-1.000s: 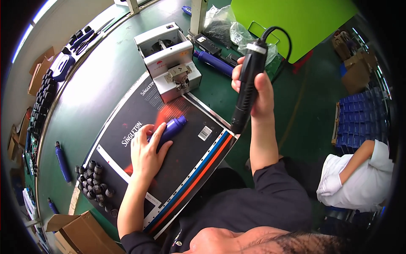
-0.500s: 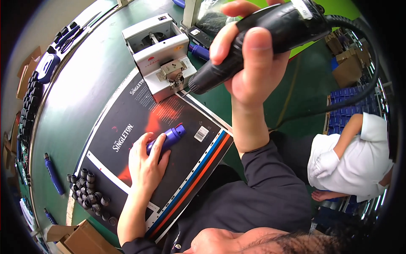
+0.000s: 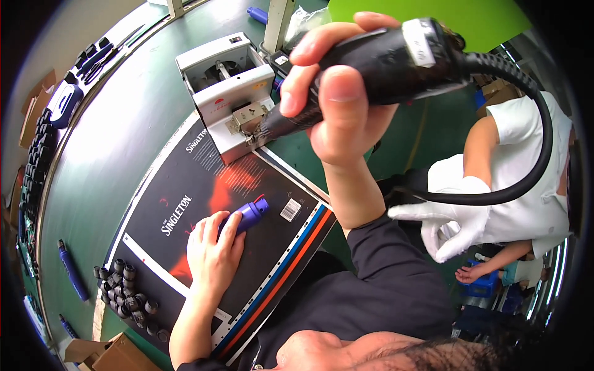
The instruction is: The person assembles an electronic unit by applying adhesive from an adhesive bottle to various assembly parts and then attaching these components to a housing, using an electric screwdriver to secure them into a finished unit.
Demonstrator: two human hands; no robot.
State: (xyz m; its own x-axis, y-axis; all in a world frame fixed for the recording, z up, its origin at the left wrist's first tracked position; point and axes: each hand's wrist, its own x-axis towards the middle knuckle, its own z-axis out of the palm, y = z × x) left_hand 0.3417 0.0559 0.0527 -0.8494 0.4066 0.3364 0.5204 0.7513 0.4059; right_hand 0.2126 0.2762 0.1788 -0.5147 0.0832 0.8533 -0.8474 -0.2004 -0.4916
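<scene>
My right hand (image 3: 349,120) is wrapped round a black corded electric screwdriver (image 3: 387,68), held up and slanting down to the left. The tool's narrow end meets the metal block at the front of a white screw feeder (image 3: 213,99); its bit cannot be made out there. My left hand (image 3: 213,250) is closed over a blue cylindrical housing (image 3: 252,214), which rests on a black printed sheet (image 3: 266,253). A short red wire shows at the housing's far end, and its near end is hidden under my fingers.
Several black ring-shaped caps (image 3: 127,294) lie in a pile at the sheet's left. Blue tubes (image 3: 73,272) sit on the green table (image 3: 93,185), above a cardboard box (image 3: 117,355). At the right is a co-worker in white (image 3: 516,148), whose gloved hand (image 3: 451,226) reaches toward me.
My right hand has brought the screwdriver left, so its end is now at the feeder's metal block. The left hand stays on the blue housing. The co-worker has shifted, a gloved hand extended.
</scene>
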